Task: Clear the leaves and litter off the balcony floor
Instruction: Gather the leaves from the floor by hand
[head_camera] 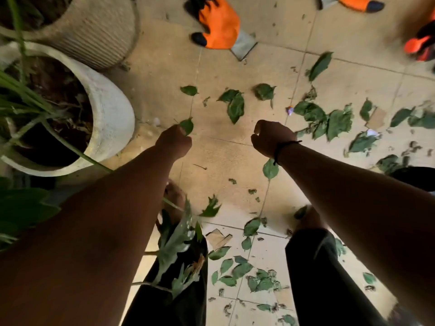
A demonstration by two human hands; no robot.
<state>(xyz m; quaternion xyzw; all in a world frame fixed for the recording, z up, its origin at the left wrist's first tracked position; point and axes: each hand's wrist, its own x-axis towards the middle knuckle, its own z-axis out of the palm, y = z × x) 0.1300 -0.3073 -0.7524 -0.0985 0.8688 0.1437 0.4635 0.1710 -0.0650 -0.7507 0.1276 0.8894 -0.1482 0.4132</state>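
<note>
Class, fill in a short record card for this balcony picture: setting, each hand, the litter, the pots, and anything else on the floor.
Setting: tiled balcony floor, seen from above
Left hand: pinches a green leaf
Right hand: fingers curled, appears to hold nothing
Litter: many green leaves scattered to the right and near the feet; cardboard scrap; small paper bits
Pots: white planter with soil and long green blades; ribbed pot behind it
Other: orange gloves at the top edge
</note>
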